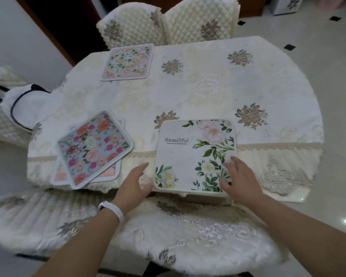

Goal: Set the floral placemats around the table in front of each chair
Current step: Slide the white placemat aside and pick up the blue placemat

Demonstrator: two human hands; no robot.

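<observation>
A white placemat printed with "Beautiful" and green-leaved flowers lies at the table's near edge, in front of the near chair. My right hand rests on its lower right corner with fingers spread. My left hand touches its lower left edge, fingers relaxed. A stack of placemats, the top one blue with pink and orange roses, lies askew at the near left. A pale placemat with orange flowers lies at the far side, before a quilted chair.
The table wears a cream embroidered cloth. A second quilted chair stands at the far side. At the left, a white bag with dark trim lies on another chair. Tiled floor lies to the right.
</observation>
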